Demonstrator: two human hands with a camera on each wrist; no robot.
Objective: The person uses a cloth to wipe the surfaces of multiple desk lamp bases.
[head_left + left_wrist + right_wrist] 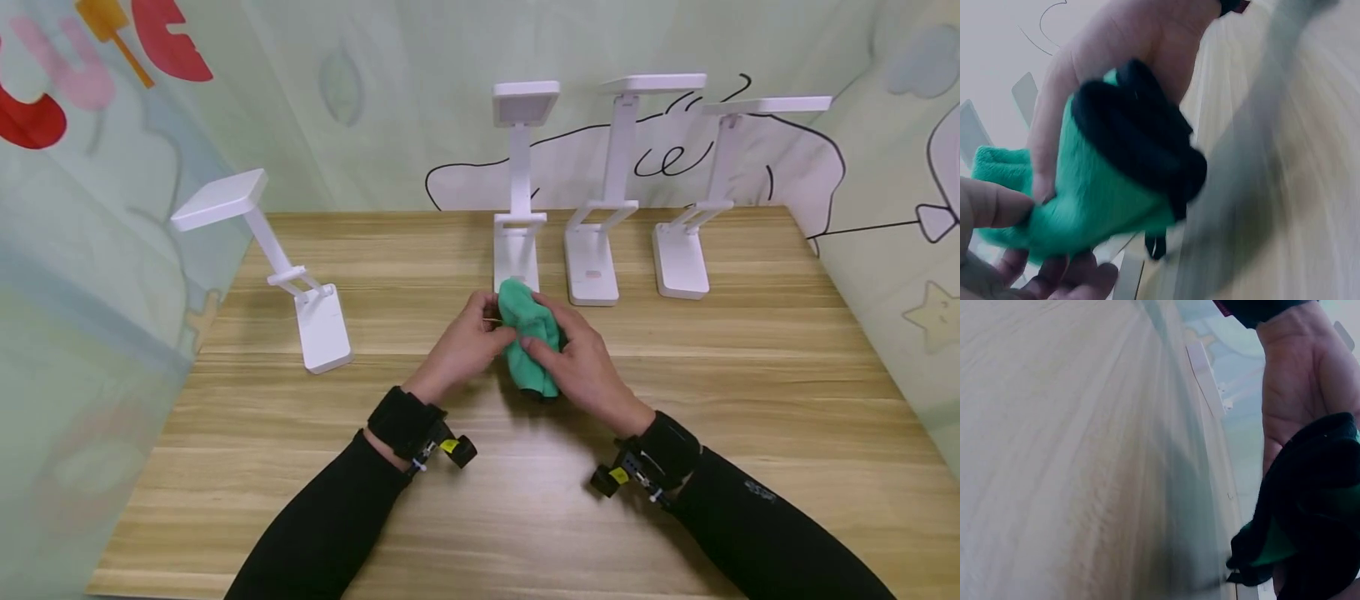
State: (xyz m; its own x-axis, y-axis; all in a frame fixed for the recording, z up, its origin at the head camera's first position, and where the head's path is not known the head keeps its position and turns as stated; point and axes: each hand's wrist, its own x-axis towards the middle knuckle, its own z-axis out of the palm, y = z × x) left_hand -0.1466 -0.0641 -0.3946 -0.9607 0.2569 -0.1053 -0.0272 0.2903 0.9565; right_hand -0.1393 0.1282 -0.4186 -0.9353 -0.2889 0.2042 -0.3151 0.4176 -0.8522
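A folded green cloth (527, 329) with black edging is held between both hands, over the table in front of the middle lamp. My left hand (471, 335) pinches its left side, thumb on top. On the other side, my right hand (583, 354) grips it with the thumb across the front. Seen from the left wrist, the green fabric (1094, 203) bulges around a dark-rimmed opening, and a small black loop (1155, 245) hangs below. In the right wrist view the black edging (1310, 487) fills the lower right corner and hides most of the right fingers.
Behind the cloth stands a white desk lamp (520, 158), with a second lamp (621, 150) and a third lamp (720, 167) to its right. Another white lamp (322, 329) stands apart at the left. A printed curtain (390, 100) rises behind the wooden table (225, 467).
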